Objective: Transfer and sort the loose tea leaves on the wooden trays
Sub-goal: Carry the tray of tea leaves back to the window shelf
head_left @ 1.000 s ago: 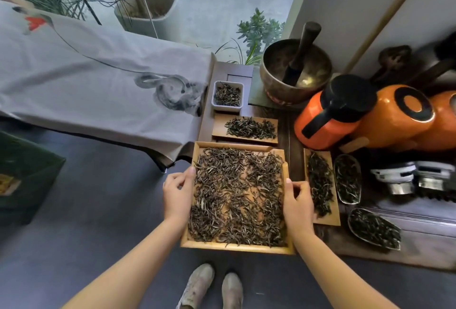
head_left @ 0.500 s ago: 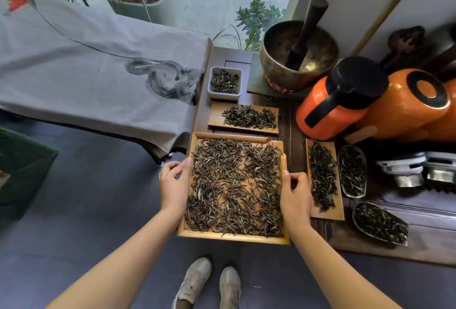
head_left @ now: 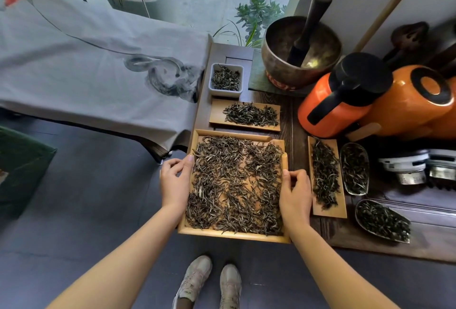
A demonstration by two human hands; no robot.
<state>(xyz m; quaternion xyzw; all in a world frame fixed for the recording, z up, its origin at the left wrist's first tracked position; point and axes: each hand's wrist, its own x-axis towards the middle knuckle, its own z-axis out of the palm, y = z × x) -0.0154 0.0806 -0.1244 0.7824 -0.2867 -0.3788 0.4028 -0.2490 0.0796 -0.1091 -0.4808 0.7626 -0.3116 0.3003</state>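
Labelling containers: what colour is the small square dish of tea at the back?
White small square dish, seen in the head view.

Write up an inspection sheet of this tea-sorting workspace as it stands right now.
Surface: dark wooden table, its near edge overhung by the big tray.
Job's things: big wooden tray spread with loose tea leaves; flat tray of tea beyond it; narrow tray of tea to its right; white dish of tea at the far end; two oval scoops holding tea.
Clutter: bronze bowl with a dark mallet; orange flasks.
Hands: left hand grips the big tray's left rim; right hand grips its right rim.
Cables: nothing seen.
Surroundings: grey painted cloth, potted plants, grey floor, the person's shoes.
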